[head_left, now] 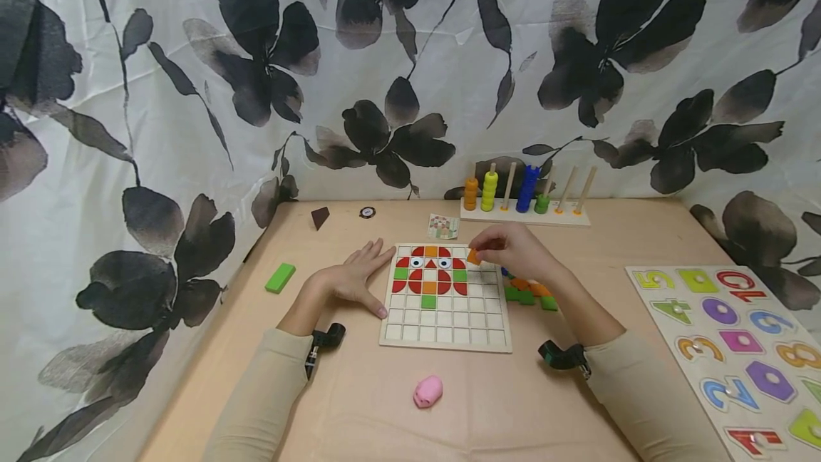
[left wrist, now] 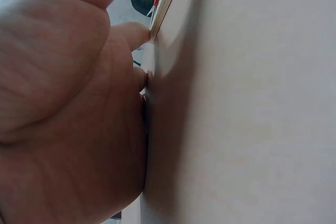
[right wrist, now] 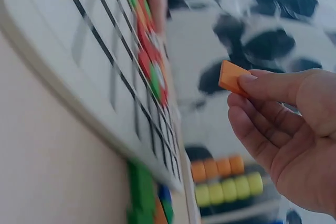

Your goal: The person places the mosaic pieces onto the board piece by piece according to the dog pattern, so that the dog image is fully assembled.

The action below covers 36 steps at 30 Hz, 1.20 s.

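Between thumb and fingertips, my right hand (head_left: 516,252) pinches a small flat orange tile (right wrist: 232,77). It holds the tile over the upper right part of a white grid board (head_left: 445,337). Red, green, orange and eye-printed tiles (head_left: 428,276) fill cells in the board's upper left part, with a single green tile (head_left: 428,301) below them. My left hand (head_left: 355,278) rests on the table with its fingers spread, thumb and fingertips at the board's left edge. In the left wrist view its palm (left wrist: 79,103) faces the camera.
Loose green and orange tiles (head_left: 527,294) lie right of the board, partly behind my right forearm. A pattern card (head_left: 443,227) and a peg bead stand (head_left: 526,216) are behind. Also around: a green block (head_left: 280,278), a pink toy (head_left: 427,391), a number puzzle board (head_left: 699,369).
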Each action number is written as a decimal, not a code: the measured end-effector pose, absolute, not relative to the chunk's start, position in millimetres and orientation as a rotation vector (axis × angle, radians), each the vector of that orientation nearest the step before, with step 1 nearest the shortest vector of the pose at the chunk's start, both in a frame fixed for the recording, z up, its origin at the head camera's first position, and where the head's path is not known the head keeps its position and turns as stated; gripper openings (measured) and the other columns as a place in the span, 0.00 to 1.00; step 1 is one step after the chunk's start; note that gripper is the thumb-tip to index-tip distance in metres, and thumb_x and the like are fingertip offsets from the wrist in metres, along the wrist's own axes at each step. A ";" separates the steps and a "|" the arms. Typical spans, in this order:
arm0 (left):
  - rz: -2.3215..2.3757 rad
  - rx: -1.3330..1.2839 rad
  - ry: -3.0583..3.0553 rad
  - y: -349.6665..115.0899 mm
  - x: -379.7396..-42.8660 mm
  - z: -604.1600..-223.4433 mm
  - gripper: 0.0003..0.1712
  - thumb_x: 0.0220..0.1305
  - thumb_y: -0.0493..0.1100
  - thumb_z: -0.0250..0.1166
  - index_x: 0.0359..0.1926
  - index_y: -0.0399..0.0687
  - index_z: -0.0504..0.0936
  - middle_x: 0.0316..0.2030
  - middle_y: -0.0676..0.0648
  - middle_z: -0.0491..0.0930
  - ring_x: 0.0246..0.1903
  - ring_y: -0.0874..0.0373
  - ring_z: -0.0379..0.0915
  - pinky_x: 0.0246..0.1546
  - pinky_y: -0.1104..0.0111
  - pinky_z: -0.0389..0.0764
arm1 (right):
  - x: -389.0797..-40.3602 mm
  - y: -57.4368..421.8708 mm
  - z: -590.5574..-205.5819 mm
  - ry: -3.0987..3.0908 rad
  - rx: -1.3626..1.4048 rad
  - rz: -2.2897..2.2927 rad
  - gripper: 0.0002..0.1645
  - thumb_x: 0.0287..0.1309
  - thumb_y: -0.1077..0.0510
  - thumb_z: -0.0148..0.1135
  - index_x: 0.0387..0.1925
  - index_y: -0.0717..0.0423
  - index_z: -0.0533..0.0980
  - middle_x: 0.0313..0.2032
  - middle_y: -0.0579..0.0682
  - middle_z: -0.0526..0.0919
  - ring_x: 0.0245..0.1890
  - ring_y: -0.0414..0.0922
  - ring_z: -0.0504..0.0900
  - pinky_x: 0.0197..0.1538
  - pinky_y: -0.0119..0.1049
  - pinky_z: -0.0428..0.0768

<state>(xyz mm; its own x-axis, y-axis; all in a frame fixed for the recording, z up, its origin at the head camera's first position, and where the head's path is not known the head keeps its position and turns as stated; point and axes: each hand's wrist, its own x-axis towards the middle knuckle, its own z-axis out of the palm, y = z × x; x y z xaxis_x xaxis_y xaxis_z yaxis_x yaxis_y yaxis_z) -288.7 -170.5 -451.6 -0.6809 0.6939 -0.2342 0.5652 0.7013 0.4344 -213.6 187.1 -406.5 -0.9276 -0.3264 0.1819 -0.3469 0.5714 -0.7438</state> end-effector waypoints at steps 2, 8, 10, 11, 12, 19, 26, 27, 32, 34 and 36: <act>0.460 0.979 2.532 -170.0 -289.3 -452.4 0.78 0.30 0.74 0.75 0.77 0.58 0.41 0.75 0.43 0.28 0.74 0.46 0.20 0.70 0.45 0.35 | -210.6 172.3 -407.5 -2.771 0.658 1.323 0.09 0.58 0.63 0.66 0.40 0.48 0.84 0.37 0.45 0.86 0.35 0.43 0.81 0.40 0.37 0.81; 0.466 0.979 2.533 -169.5 -288.4 -453.6 0.78 0.29 0.74 0.75 0.77 0.58 0.41 0.75 0.43 0.28 0.74 0.47 0.20 0.70 0.45 0.35 | -206.4 141.7 -421.4 -2.870 0.814 1.242 0.08 0.55 0.63 0.68 0.38 0.53 0.85 0.35 0.44 0.86 0.34 0.42 0.79 0.40 0.35 0.80; 0.470 0.979 2.529 -169.5 -287.3 -453.5 0.78 0.29 0.74 0.75 0.77 0.58 0.41 0.75 0.44 0.28 0.74 0.47 0.20 0.70 0.45 0.34 | -205.7 135.9 -427.1 -2.908 0.859 1.224 0.07 0.55 0.64 0.68 0.37 0.53 0.85 0.34 0.44 0.86 0.33 0.42 0.78 0.38 0.34 0.80; 0.468 0.976 2.530 -169.5 -287.0 -453.8 0.78 0.29 0.74 0.75 0.77 0.59 0.41 0.75 0.44 0.27 0.74 0.47 0.20 0.70 0.45 0.34 | -205.5 133.8 -430.0 -2.922 0.878 1.218 0.06 0.55 0.64 0.68 0.36 0.53 0.85 0.33 0.44 0.86 0.32 0.41 0.78 0.37 0.33 0.80; 0.469 0.977 2.529 -169.5 -286.5 -453.8 0.78 0.29 0.74 0.75 0.77 0.59 0.41 0.75 0.44 0.27 0.74 0.47 0.19 0.70 0.45 0.34 | -205.6 132.4 -433.0 -2.925 0.909 1.209 0.06 0.55 0.64 0.68 0.35 0.53 0.85 0.32 0.44 0.85 0.31 0.41 0.78 0.36 0.33 0.80; 0.444 0.983 2.551 -168.8 -286.3 -455.6 0.78 0.28 0.76 0.74 0.77 0.60 0.40 0.76 0.44 0.28 0.74 0.48 0.20 0.71 0.47 0.34 | -202.4 127.7 -442.0 -2.944 0.948 1.111 0.05 0.55 0.62 0.69 0.34 0.49 0.85 0.30 0.39 0.84 0.31 0.39 0.78 0.38 0.32 0.80; 0.440 0.975 2.548 -168.9 -286.8 -455.6 0.78 0.29 0.75 0.74 0.77 0.60 0.40 0.75 0.45 0.27 0.74 0.48 0.19 0.70 0.47 0.34 | -198.2 125.3 -440.9 -3.003 0.964 0.927 0.09 0.54 0.56 0.70 0.40 0.48 0.84 0.33 0.39 0.82 0.33 0.39 0.76 0.39 0.32 0.77; 0.442 0.977 2.548 -169.0 -286.8 -455.3 0.78 0.29 0.75 0.74 0.77 0.60 0.40 0.75 0.45 0.27 0.74 0.48 0.19 0.70 0.47 0.34 | -197.8 125.0 -440.6 -3.004 0.976 0.895 0.10 0.54 0.56 0.70 0.40 0.48 0.84 0.33 0.39 0.82 0.33 0.40 0.76 0.38 0.32 0.77; 0.441 0.985 2.548 -169.4 -286.5 -454.8 0.77 0.30 0.74 0.74 0.77 0.59 0.40 0.75 0.44 0.27 0.74 0.47 0.20 0.70 0.46 0.34 | -196.8 124.4 -440.5 -3.012 1.012 0.794 0.11 0.55 0.55 0.69 0.42 0.48 0.85 0.35 0.38 0.82 0.34 0.41 0.75 0.39 0.33 0.75; 0.439 0.993 2.547 -169.2 -286.3 -454.7 0.77 0.31 0.74 0.74 0.77 0.59 0.41 0.75 0.43 0.28 0.74 0.46 0.20 0.70 0.46 0.34 | -196.7 125.1 -441.2 -3.015 1.024 0.766 0.12 0.56 0.55 0.69 0.43 0.47 0.85 0.35 0.37 0.81 0.35 0.42 0.75 0.40 0.33 0.74; 0.440 0.995 2.543 -168.9 -286.1 -454.2 0.77 0.31 0.74 0.74 0.77 0.58 0.40 0.75 0.43 0.28 0.74 0.46 0.20 0.70 0.46 0.34 | -196.4 127.3 -441.8 -2.989 1.039 0.780 0.12 0.57 0.54 0.68 0.43 0.47 0.85 0.35 0.38 0.81 0.36 0.43 0.76 0.40 0.34 0.74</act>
<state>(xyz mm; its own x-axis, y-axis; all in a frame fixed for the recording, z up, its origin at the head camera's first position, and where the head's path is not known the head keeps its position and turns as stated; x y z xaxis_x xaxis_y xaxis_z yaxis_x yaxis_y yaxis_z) -286.1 -168.9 -454.2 -0.6805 0.6967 -0.2268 0.5802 0.7014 0.4140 -196.4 127.3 -441.8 -0.7904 -0.6110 0.0447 -0.5549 0.6831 -0.4748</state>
